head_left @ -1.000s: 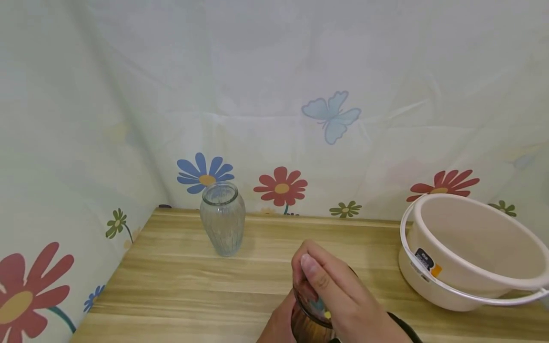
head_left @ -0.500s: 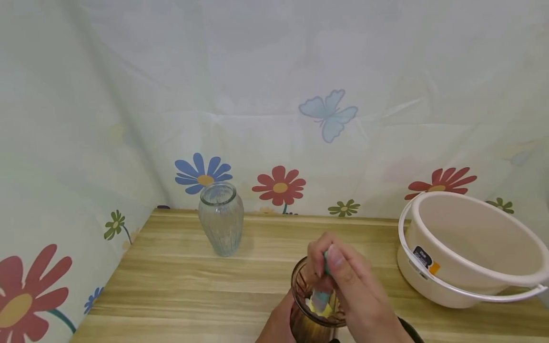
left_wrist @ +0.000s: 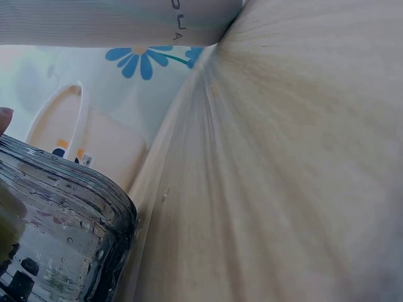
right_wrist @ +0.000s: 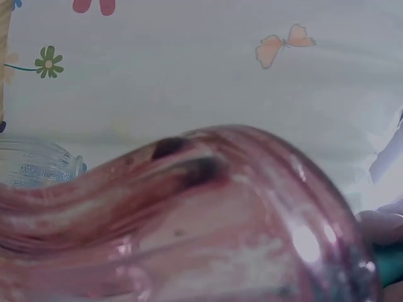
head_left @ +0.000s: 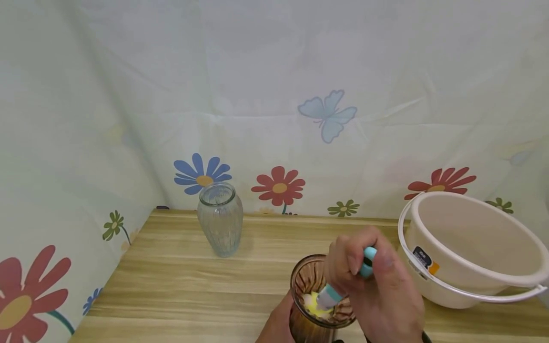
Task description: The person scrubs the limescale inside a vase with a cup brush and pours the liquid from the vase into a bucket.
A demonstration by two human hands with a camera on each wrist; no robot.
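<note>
In the head view a brown, ribbed glass vase (head_left: 305,328) stands at the bottom centre, mouth toward me. My left hand (head_left: 278,320) grips its left side, with most of the fingers hidden behind the glass. My right hand (head_left: 381,288) is curled round the teal handle of a bottle brush (head_left: 330,296), leaning to the right over the rim. The yellow and white brush head (head_left: 315,306) sits inside the vase mouth. Water drops cover the glass vase (left_wrist: 63,220) in the left wrist view. Up close in the right wrist view, the vase (right_wrist: 208,226) looks reddish.
A clear glass vase (head_left: 221,224) stands upright at the back left of the wooden table (head_left: 184,295). To the right is a beige bucket (head_left: 454,267) with a white handle. A flower-printed sheet (head_left: 257,95) hangs behind the table.
My right hand has risen and shifted right, drawing the brush up and tilting its handle right. The vase mouth, covered by the hand before, now shows. The left hand stays on the vase.
</note>
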